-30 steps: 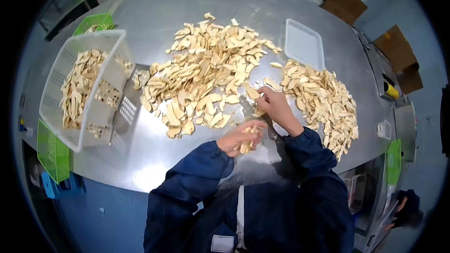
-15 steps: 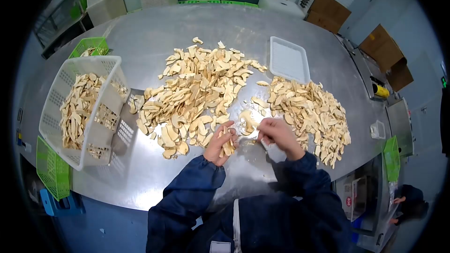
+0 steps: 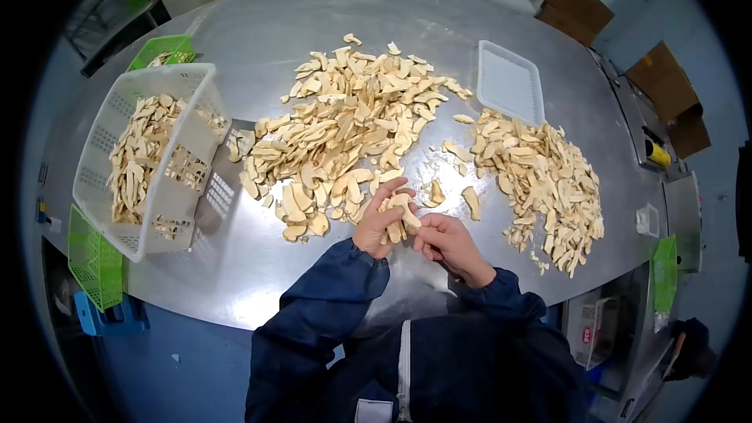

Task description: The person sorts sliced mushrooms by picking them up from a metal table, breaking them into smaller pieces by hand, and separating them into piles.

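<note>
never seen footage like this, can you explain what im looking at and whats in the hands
There is no robot here: a person works bare-handed, and one camera worn on their head looks forward and down, so every picture comes from there. On the metal table lie a large middle pile and a right-hand pile of pale slices, perhaps mushroom. A white tray sits beyond the right-hand pile, and a white basket at the left holds more slices. The left hand holds a few slices; the right hand has its fingers at their edge.
</note>
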Tool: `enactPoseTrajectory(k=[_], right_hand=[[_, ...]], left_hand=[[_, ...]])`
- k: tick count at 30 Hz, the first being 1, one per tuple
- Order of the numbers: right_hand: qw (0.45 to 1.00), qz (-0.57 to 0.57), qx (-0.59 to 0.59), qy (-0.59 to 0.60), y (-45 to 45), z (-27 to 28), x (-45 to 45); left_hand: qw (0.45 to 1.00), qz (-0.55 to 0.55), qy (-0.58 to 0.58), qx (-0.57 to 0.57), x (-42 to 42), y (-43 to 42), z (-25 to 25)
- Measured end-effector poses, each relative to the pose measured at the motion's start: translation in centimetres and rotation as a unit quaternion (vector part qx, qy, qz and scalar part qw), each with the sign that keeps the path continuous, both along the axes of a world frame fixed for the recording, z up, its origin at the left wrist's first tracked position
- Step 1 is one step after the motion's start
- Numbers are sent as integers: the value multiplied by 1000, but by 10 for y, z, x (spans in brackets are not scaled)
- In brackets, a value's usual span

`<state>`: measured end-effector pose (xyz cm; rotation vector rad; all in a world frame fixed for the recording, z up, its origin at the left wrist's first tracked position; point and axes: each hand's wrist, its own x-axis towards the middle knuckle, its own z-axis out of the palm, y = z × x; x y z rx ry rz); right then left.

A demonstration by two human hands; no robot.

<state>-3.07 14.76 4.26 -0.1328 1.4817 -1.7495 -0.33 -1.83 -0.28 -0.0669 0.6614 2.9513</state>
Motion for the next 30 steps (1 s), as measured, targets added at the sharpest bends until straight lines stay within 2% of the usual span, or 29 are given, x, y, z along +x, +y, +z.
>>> enactPoseTrajectory(k=[4, 6, 8, 9, 10, 11, 13, 15, 17, 19, 22, 23, 24, 25, 26, 29, 30], right_hand=[[997, 27, 19, 70, 3, 5, 1], [990, -51, 57, 116, 7, 4, -4], [974, -112, 92, 177, 16, 8, -12], [962, -94, 104, 234, 18, 11, -12], [947, -75, 115, 290, 19, 14, -12], [929, -54, 125, 345, 18, 17, -11], [904, -30, 169, 392, 14, 26, -6], [869, -42, 185, 457, 11, 19, -3], [873, -20, 193, 448, 14, 16, -6], [888, 0, 177, 424, 18, 12, -9], [880, -105, 236, 400, 18, 15, -20], [877, -67, 248, 405, 19, 12, -22], [873, -28, 260, 411, 18, 8, -26], [868, 11, 272, 416, 18, 6, -29], [871, 98, 272, 398, 22, 7, -31], [831, 64, 369, 411, 33, 6, -62], [796, 7, 418, 437, 38, 1, -80]], left_hand=[[998, -29, 19, 54, -2, -1, -7], [993, -59, 40, 91, -3, 0, -5], [997, -65, -2, -44, 0, 2, 0], [991, -68, -21, -112, 0, 4, 3], [963, -21, 19, -269, 0, 11, 5], [927, 8, 58, -370, 1, 16, 7], [815, 69, 134, -559, 6, 19, 13], [785, 93, 141, -596, 6, 22, 18], [767, 96, 137, -620, 7, 22, 17], [850, 45, 92, -517, 7, 23, 10], [951, -24, 20, -308, 5, 19, 12], [973, -44, -4, -227, 4, 16, 13], [988, -83, -11, -134, 3, 11, 9], [992, -88, -17, -89, 3, 8, 4], [995, -92, -22, -44, 2, 7, -1], [994, -101, 1, 48, -1, 5, -17], [993, -98, -5, 60, -1, 6, -7]])
